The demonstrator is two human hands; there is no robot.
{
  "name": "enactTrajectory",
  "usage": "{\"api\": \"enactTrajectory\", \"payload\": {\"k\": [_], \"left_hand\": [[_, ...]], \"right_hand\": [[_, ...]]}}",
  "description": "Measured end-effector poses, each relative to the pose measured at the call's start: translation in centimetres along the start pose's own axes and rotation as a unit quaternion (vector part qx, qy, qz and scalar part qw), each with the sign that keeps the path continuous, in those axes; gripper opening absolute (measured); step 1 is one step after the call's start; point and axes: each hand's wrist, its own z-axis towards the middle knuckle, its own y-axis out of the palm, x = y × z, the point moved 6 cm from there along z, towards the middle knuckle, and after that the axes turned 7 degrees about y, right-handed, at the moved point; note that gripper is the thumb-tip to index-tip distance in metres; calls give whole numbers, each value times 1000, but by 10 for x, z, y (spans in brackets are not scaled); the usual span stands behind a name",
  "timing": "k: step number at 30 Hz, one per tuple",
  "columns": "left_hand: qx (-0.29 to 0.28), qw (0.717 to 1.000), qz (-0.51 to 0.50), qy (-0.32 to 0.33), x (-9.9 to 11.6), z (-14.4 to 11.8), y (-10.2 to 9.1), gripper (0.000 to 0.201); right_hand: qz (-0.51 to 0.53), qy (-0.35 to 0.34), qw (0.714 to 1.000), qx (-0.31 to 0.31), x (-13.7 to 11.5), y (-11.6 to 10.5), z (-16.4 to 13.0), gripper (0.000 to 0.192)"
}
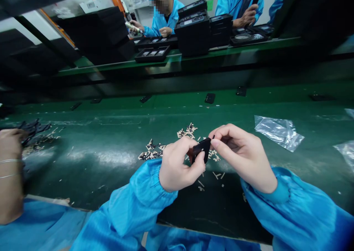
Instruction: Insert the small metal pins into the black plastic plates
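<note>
My left hand [177, 168] is closed around a small flat black plastic casing [204, 148], with the thumb on its near face and the fingers behind. The casing is tilted up above the bench. At its upper right corner, my right hand [245, 153] pinches a small black piece [213, 136] between thumb and fingertips. Whether that piece touches the casing, I cannot tell. Under and behind my hands lie scattered small beige strips [188, 130], and a pile of small black and beige parts [151, 155] lies left of my left hand.
Several black casings [210, 98] lie on the green belt beyond the bench. Clear plastic bags [278, 132] are at the right. A neighbour's hand [11, 140] is at the left by black strips [34, 127]. Opposite, co-workers in blue sit behind stacked black trays [193, 35].
</note>
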Motion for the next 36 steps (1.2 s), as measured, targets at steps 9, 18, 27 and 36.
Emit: {"api": "enactTrajectory", "payload": {"k": [9,18,27,36], "left_hand": [[-10,997,-60,-43,-5,-1,-2,15],[-25,992,-95,-78,-10,-3,0,14],[-30,991,-98,-87,-11,-5,0,14],[-29,990,-104,-86,-12,-5,0,14]], "right_hand": [[21,15,1000,-16,2,0,0,5],[36,35,998,-25,2,0,1,7],[66,22,997,-39,-1,1,2,7],[64,34,996,-47,2,2,2,7]]}}
